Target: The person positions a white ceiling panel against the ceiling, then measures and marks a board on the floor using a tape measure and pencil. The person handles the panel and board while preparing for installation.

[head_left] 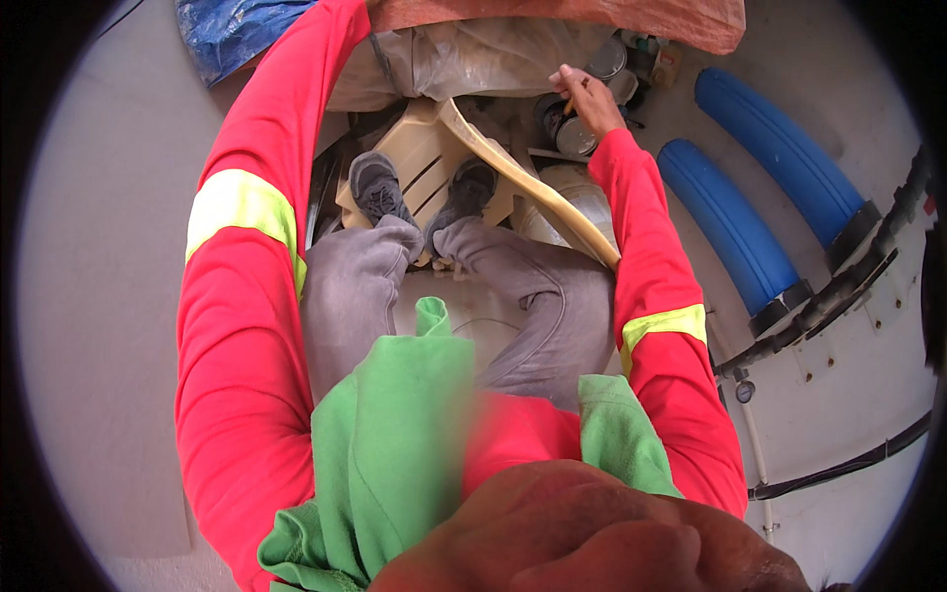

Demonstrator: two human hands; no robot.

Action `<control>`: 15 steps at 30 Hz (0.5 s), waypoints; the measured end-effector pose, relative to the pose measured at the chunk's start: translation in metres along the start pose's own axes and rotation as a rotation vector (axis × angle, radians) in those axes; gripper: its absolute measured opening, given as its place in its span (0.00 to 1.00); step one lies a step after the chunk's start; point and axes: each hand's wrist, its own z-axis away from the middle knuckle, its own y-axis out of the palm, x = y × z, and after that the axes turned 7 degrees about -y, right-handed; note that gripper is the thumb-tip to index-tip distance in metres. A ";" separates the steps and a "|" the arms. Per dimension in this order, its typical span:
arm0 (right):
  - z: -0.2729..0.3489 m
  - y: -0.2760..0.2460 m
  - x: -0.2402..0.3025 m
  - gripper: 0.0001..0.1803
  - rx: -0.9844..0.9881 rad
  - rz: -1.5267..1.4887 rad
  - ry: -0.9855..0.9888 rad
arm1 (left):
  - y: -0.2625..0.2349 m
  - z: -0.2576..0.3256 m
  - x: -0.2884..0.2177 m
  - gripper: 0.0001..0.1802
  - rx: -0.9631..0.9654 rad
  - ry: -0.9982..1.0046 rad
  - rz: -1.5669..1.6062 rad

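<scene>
Pale wall and floor surfaces (89, 296) fill the scene from 7 to 11 o'clock. At 11 o'clock lies a blue tarp (222, 30). The left sleeve (242, 296), red with a yellow-green band, rises from 7 o'clock and leaves the frame at 12 o'clock; the left hand is out of view, so its finger state cannot be told.

At centre, grey trousers (355, 286) end in two grey shoes (380, 187) standing on a beige plastic chair (424, 148), which lies tipped among the clutter. A green cloth (404, 434) hangs from the person's neck at 6 o'clock. Clear plastic sheeting (473, 54) sits just above the chair at 12 o'clock.

The right hand (587, 99), at 1 o'clock, has its fingers closed together on a thin stick (569, 106), held over an open can (572, 133). More cans (612, 64) stand just beside it, near the top edge. A white bucket (572, 192) rests directly below the can, touching the chair's rim.

At 2 to 3 o'clock, two blue pipes (730, 227) lie side by side, well apart from the hand. Black hoses (848, 281) run beside them.
</scene>
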 end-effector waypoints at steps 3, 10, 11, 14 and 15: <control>-0.034 -0.013 0.006 0.37 -0.014 0.219 -0.038 | -0.003 0.001 -0.001 0.26 0.009 -0.015 0.028; -0.121 -0.006 0.012 0.22 -0.082 -0.421 -0.366 | -0.004 0.008 -0.007 0.26 0.024 -0.048 0.048; -0.129 -0.003 0.016 0.21 -0.150 -0.502 -0.506 | -0.005 0.010 -0.008 0.26 0.033 -0.062 0.059; -0.148 -0.005 0.033 0.16 -0.473 -0.245 -0.641 | -0.015 0.024 -0.008 0.25 -0.096 0.009 0.019; -0.155 -0.005 0.038 0.15 -0.577 -0.132 -0.703 | -0.022 0.029 -0.006 0.25 -0.086 0.048 0.061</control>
